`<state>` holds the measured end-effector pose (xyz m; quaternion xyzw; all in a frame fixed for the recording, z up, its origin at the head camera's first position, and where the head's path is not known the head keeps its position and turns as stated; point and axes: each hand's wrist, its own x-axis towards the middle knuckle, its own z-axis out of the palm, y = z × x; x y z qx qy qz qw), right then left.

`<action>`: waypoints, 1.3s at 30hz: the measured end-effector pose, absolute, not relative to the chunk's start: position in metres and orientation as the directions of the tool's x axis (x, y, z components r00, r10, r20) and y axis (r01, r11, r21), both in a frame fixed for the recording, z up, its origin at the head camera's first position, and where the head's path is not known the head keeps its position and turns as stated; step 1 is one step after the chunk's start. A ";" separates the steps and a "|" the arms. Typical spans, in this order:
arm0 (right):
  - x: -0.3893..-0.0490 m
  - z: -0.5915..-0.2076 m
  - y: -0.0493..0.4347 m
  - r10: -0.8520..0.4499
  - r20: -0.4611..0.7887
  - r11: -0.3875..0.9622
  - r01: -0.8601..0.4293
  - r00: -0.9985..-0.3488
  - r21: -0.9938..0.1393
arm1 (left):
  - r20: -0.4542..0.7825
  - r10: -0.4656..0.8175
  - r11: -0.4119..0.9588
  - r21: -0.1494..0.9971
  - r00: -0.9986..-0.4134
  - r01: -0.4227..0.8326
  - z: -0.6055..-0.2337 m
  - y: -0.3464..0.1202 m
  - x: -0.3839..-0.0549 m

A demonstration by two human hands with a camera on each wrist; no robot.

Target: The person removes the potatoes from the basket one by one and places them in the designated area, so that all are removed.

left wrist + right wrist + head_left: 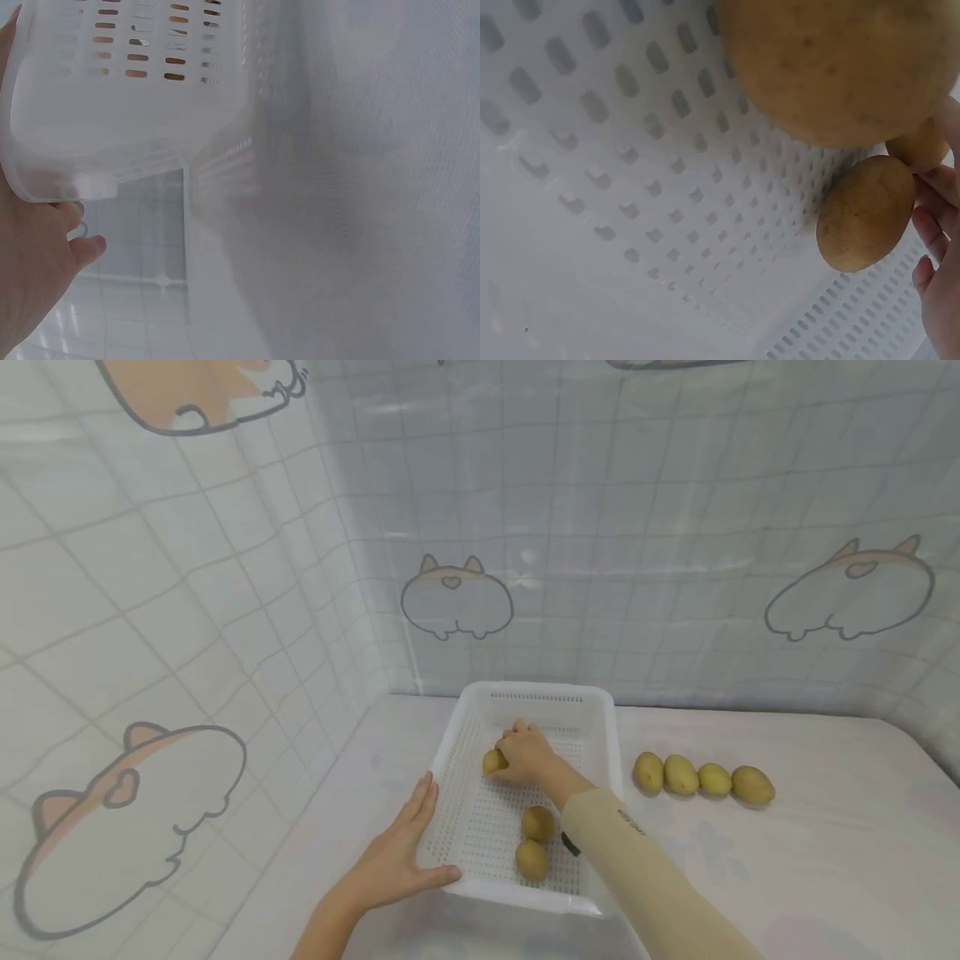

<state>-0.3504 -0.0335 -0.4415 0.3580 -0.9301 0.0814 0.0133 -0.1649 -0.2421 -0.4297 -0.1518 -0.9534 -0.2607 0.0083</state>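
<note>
A white perforated plastic basket (487, 890) stands on the table. Inside it, my right hand (527, 753) reaches down and grips a potato (494, 762) near the basket's left side. Two more potatoes lie closer to me in the basket, the farther one (537, 824) right against the nearer one (532, 861). From the right wrist, a potato (866, 214) shows close by the fingers, with a large one (840, 67) near the camera. My left hand (393, 857) rests at the basket's front left corner, fingers extended along the outer side and thumb on the front rim.
To the right of the basket, several potatoes form a row on the table, from the leftmost potato (648, 773) to the rightmost potato (752, 786). A tiled-pattern sheet (562, 610) with cartoon animals rises behind and at the left. A small dark object (571, 843) shows beside the right sleeve.
</note>
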 end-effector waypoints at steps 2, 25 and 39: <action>-0.350 -0.442 -0.033 -0.675 0.093 0.717 -0.681 -0.731 -0.147 | 0.094 0.289 0.818 0.493 -0.953 0.296 -0.430 -0.242 -0.165; -0.340 -0.393 -0.024 -0.531 0.411 0.614 -0.671 -0.741 -0.416 | 0.086 0.286 0.821 0.492 -0.954 0.290 -0.427 -0.241 -0.163; -0.306 -0.354 0.006 -0.389 0.677 0.296 -0.781 -0.624 -0.550 | 0.091 0.278 0.828 0.482 -0.956 0.287 -0.428 -0.241 -0.164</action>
